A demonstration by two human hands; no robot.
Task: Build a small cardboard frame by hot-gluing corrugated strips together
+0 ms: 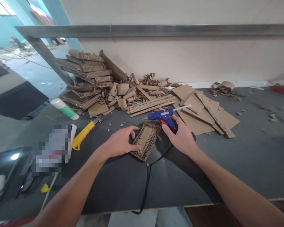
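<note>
A small rectangular cardboard tray (146,138) with corrugated walls rests on the dark tabletop. My left hand (123,141) grips its left side, the thumb over the near rim and the fingers along the outer wall. To the right, my right hand (181,135) is wrapped round the handle of a blue glue gun (162,114) with an orange trigger. The gun's nozzle points left, just above the tray's far edge. A glue stick (182,107) sticks out of its back, and a small red light glows on its side.
Stacked corrugated cardboard pieces (90,74) stand at the back left, beside curled scraps (123,93) and strips. Flat cardboard sheets (201,108) lie right. A yellow utility knife (85,135) and a white-green tube (65,109) lie left. A black cord (148,179) crosses the near edge.
</note>
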